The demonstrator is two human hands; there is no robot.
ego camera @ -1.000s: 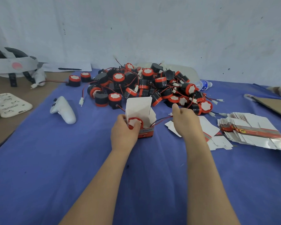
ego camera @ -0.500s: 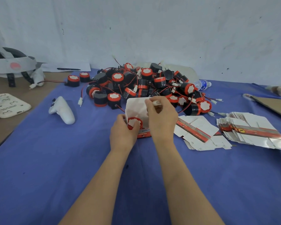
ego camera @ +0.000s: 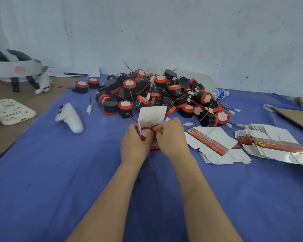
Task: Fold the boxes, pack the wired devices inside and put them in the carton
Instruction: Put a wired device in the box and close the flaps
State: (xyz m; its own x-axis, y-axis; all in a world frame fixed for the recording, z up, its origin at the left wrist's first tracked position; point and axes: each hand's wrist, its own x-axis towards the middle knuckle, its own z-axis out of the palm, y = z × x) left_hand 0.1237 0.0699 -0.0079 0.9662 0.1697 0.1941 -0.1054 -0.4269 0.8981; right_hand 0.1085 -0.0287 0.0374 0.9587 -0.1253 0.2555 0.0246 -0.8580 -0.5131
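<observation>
**Packing of one wired device.** A small box (ego camera: 152,114) is shown standing near the middle of the blue-covered surface (ego camera: 59,172), with its white top flap raised. A wired device (ego camera: 145,133), black with a red band and a white face, is lodged in the mouth of the box. The box is gripped from its left side by the left hand (ego camera: 135,145), whose fingers are curled round it. The right hand (ego camera: 172,138) is held at the right side of the box. Its fingers (ego camera: 162,130) are pressed together in a pinch on the wire (ego camera: 154,126), a red-and-black loop at the mouth.

Just behind the box, a heap of loose devices (ego camera: 156,95) is piled with tangled leads. To the right, two stacks of flat box blanks (ego camera: 215,145) (ego camera: 269,144) are fanned out on the cloth, and a brown cardboard sheet (ego camera: 299,117) is seen at the right edge. A white controller (ego camera: 69,117) is laid to the left, well apart from the hands. A water bottle (ego camera: 219,93) is partly hidden behind the heap.
</observation>
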